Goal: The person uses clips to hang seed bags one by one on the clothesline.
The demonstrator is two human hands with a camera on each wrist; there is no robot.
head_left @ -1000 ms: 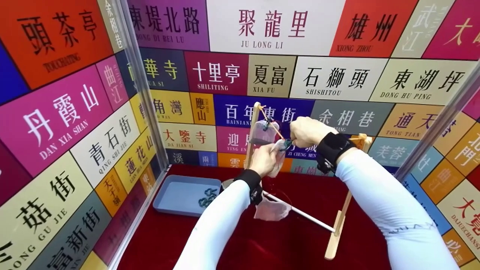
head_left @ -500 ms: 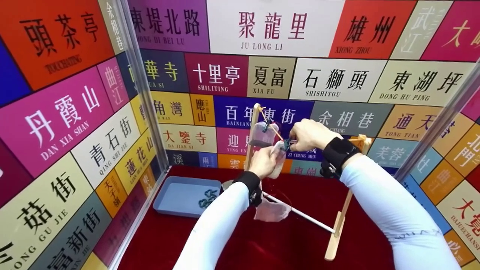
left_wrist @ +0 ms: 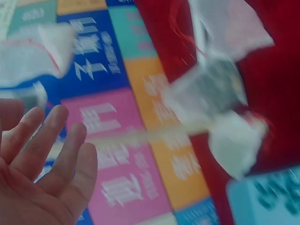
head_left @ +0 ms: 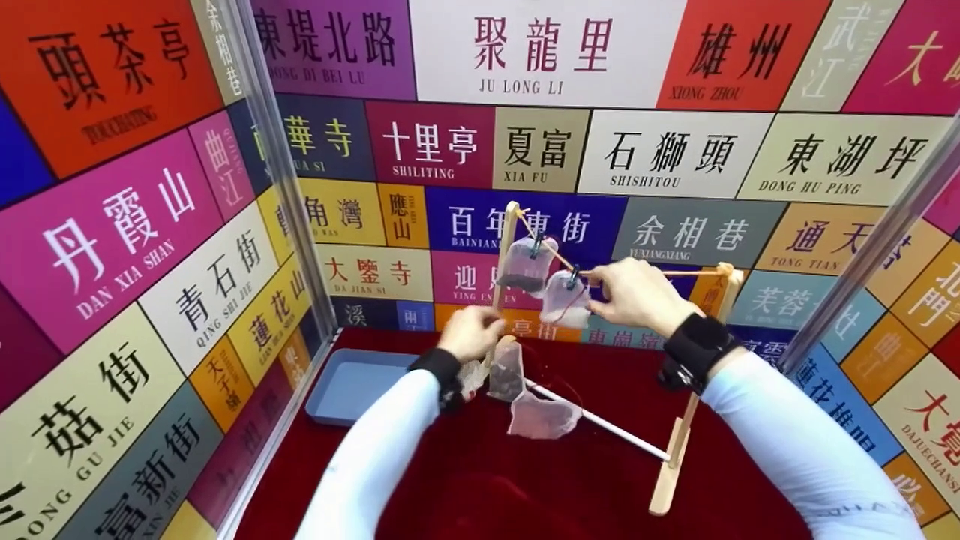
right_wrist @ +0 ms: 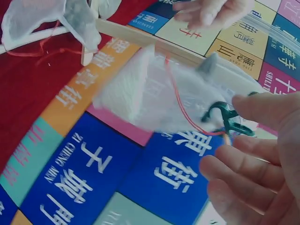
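Observation:
A white mesh drawstring pouch (head_left: 565, 300) hangs from the orange string (head_left: 555, 257) by a dark green clip (right_wrist: 225, 119). Beside that clip is my right hand (head_left: 637, 292), thumb and fingers parted around the clip's handles in the right wrist view. Farther up the string, nearer the left post, hangs another pouch (head_left: 523, 264) by its own clip (head_left: 536, 246). My left hand (head_left: 471, 334) is in front of the left post, well away from the hanging pouches. Its fingers (left_wrist: 70, 152) are loosely bent and hold nothing.
Wooden posts (head_left: 690, 405) joined by a white rod (head_left: 600, 421) carry the string. Pouches (head_left: 544, 416) lie at the rod's left part on red cloth (head_left: 450, 480). A blue tray (head_left: 356, 382) with several green clips (left_wrist: 279, 190) stands left. Printed panels surround the table.
My left hand has let go of the pouch and moved left and down. The pouch now hangs from the clip on the string. My right hand's fingers have loosened from the clip.

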